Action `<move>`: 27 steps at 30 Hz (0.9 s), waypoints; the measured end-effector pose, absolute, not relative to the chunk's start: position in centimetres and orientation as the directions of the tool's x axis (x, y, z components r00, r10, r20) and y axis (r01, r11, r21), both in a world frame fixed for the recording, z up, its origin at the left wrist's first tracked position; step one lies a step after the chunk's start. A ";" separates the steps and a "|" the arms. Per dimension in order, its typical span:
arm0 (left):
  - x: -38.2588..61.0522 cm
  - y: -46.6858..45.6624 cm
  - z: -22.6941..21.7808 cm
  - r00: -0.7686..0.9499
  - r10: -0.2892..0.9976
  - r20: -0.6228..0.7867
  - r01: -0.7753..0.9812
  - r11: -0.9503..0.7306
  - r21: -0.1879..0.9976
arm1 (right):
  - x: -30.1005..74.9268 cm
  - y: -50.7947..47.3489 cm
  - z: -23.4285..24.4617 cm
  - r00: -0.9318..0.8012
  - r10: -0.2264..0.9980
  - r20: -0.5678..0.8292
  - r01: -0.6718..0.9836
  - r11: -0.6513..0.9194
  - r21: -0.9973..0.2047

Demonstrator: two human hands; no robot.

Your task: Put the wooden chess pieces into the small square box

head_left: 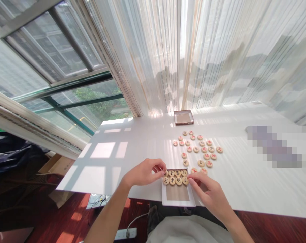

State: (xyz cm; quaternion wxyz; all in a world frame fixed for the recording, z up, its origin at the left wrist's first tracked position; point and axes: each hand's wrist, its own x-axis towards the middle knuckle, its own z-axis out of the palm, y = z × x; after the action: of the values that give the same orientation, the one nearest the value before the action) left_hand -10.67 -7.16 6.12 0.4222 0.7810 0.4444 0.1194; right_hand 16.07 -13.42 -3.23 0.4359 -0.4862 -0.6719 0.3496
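A shallow white-rimmed box (164, 198) lies at the table's front edge. Inside, two rows of round wooden xiangqi pieces (172, 181) with black characters fill its far half; the near half shows bare brown bottom. My left hand (146, 171) is at the box's far left corner, thumb and forefinger closed about the corner piece (165, 173) and partly covering it. At the right side, my right hand (210, 189) has its thumb and forefinger apart, their tips against the right-end piece (185, 180) of the near row. Its other fingers curl loosely.
Several loose pieces with red or black characters (204, 149) are scattered beyond the box on the white table (132, 138). A shallow brown-edged lid or tray (183, 117) lies at the back. A blurred-out object (274, 146) is at the right. Curtains and a window border the table.
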 end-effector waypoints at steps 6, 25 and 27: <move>-10.1 -8.1 6.4 0.653 0.730 -0.203 0.627 -0.371 0.685 | 15.8 -13.5 -3.1 -0.181 0.954 0.240 0.386 0.294 -0.874; -8.9 -10.1 5.8 0.609 0.766 -0.209 0.763 -0.491 0.421 | 15.8 -13.6 -2.5 -0.226 0.953 0.202 0.380 0.277 -0.882; -8.9 -10.2 5.8 0.600 0.773 -0.206 0.768 -0.486 0.417 | 15.8 -13.7 -2.5 -0.224 0.953 0.203 0.380 0.277 -0.882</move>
State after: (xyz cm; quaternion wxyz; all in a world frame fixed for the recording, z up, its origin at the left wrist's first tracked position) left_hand -8.95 -10.18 5.77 0.2392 0.8619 0.4470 0.0047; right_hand 15.76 -13.65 -2.53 0.3965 -0.4806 -0.6939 0.3612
